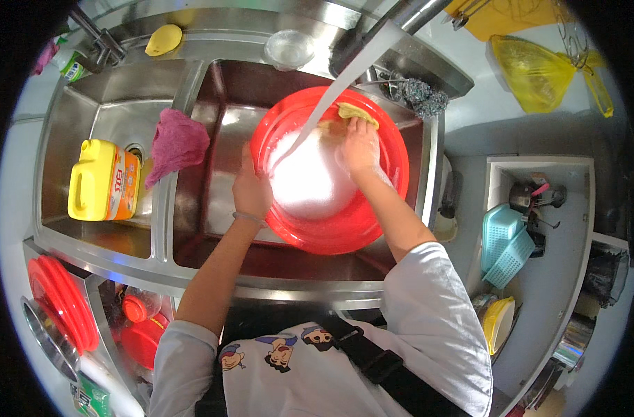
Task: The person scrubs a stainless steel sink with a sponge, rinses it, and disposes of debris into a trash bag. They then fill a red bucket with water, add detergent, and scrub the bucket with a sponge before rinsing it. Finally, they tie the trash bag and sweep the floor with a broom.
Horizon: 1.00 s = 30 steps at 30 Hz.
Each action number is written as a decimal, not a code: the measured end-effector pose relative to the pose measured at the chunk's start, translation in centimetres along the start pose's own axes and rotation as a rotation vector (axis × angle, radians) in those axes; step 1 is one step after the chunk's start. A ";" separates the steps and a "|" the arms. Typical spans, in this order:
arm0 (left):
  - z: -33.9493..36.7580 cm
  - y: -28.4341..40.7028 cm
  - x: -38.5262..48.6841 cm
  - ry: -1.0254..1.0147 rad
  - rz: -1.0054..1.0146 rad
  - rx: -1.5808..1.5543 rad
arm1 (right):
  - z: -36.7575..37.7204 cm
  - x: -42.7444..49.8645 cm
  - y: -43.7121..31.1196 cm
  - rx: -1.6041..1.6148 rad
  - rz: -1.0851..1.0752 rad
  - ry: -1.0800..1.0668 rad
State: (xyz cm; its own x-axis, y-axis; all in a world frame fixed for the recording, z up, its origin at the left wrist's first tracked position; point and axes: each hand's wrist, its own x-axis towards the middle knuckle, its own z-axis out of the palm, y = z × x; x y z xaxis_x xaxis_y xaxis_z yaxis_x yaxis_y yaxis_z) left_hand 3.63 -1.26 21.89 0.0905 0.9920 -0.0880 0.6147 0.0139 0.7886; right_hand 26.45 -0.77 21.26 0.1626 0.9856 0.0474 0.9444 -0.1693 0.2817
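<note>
A red plastic basin (322,234) sits tilted in the large compartment of a stainless steel sink (226,180). White, foamy water (314,177) covers much of its inside. My left hand (252,190) grips the basin's left rim. Inside the basin, at the upper right, my right hand (362,145) holds a yellow cloth or sponge (357,112) against the wall. A stream of water (335,94) runs from the faucet (413,18) into the foam. Part of the yellow cloth is hidden under my fingers.
A purple-pink cloth (179,143) hangs over the sink divider. In the left compartment stands a yellow detergent jug (95,182). A clear bowl (289,48), a yellow sponge (164,40) and steel wool (424,98) lie along the back. Turquoise baskets (504,242) are at right.
</note>
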 end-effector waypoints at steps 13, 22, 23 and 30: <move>-0.2 -0.6 0.2 0.007 -0.104 -0.178 | -0.5 -1.4 -12.7 2.092 -0.115 -0.391; 0.9 -0.4 0.4 0.121 0.023 -0.629 | -3.1 2.5 -12.7 2.261 0.529 -0.034; 0.9 -0.7 0.4 0.108 0.001 -0.668 | -2.9 2.8 -13.1 2.394 0.631 0.104; -0.1 -2.6 0.6 -0.517 -0.240 -1.776 | -3.7 -6.5 -14.1 1.688 -0.223 -0.051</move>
State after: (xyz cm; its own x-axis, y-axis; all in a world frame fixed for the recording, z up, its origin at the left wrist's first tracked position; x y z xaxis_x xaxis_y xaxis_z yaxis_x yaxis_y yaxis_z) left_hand 2.02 -0.72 19.81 0.5453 0.8221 -0.1637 -0.7531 0.5662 0.3351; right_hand 11.05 -4.78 20.49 -0.0287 0.9932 0.1132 0.1732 0.1165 -0.9780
